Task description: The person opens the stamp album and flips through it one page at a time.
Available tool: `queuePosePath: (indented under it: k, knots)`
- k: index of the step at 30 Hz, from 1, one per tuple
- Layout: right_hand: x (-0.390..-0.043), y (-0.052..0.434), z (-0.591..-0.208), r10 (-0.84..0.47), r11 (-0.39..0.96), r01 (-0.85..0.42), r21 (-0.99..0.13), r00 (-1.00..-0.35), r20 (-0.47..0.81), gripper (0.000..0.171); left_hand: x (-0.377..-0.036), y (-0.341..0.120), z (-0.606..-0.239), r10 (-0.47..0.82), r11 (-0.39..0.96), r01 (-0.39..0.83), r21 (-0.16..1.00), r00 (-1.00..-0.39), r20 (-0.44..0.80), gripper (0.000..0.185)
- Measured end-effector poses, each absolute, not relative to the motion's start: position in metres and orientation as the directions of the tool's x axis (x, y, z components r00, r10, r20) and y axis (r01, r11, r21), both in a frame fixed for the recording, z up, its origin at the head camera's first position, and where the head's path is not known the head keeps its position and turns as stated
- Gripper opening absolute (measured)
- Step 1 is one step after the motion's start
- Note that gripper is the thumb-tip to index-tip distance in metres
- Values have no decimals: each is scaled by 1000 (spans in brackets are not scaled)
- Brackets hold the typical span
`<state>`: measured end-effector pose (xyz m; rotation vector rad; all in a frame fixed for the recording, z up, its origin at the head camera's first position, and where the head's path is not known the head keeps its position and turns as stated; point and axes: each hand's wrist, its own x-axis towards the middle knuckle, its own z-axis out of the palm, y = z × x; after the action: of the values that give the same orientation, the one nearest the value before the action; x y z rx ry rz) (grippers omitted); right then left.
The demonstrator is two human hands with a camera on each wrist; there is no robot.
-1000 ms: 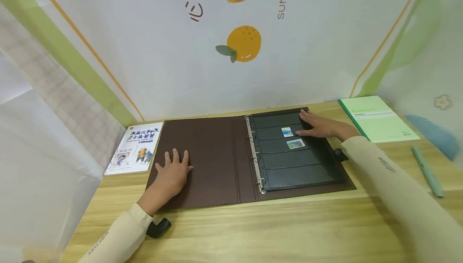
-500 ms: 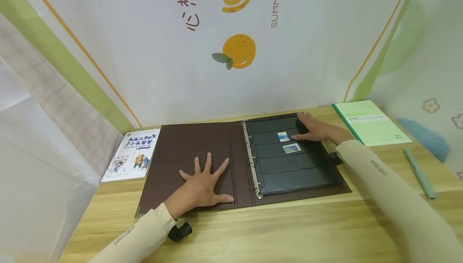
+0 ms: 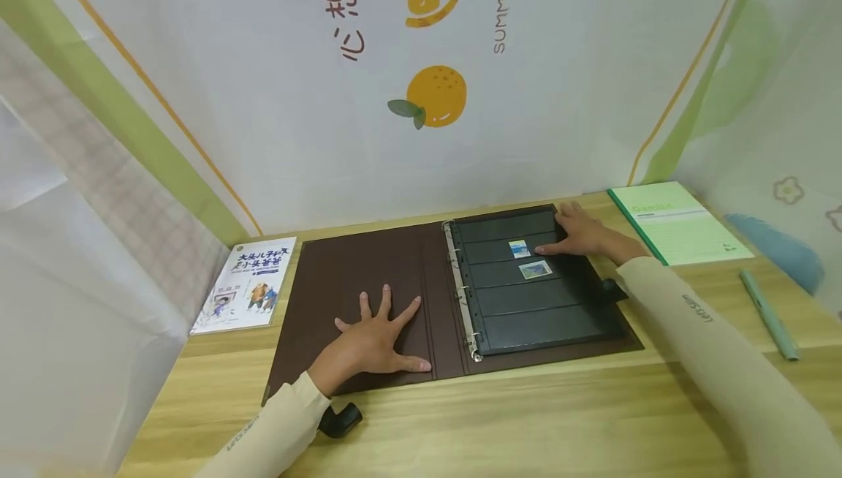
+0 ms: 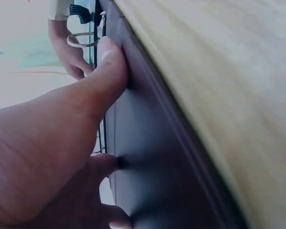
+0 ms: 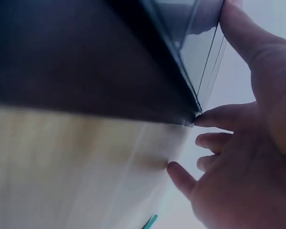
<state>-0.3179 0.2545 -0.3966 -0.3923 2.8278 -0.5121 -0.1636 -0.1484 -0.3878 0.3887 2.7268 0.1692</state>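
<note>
A dark brown ring binder lies spread on the wooden table. Its metal rings hold a stack of black pocket pages. Two small stamps sit in the strips: a blue and white stamp and, just below it, a green-blue stamp. My left hand rests on the inside of the left cover, fingers spread, thumb by the spine crease. My right hand is at the pages' far right corner; its thumb lies on the page beside the upper stamp. In the right wrist view a fingertip touches the corner.
Left of the binder lies a white illustrated book. A pale green notepad and a green pen lie to the right. A printed white curtain hangs right behind the table's back edge.
My left hand has slid right across the cover, from near its left edge toward the spine, fingers spreading wider. My right hand has shifted slightly outward at the page corner.
</note>
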Motion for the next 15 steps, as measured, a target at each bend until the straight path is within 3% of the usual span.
queuePosePath:
  k: [4,10,15]
  knots:
    - [-318,252,-396,-318,891,-245,-381,-938,-140,107,-163,-147,-387,283,958,239,159,-881,-380,107]
    - [-315,243,-395,-378,835,-378,-400,-922,81,77,-162,-146,-385,279,960,239,149,-876,-393,107]
    - [-307,241,-384,-378,793,-369,-484,-922,83,97,-162,-146,-384,280,960,242,143,-877,-390,107]
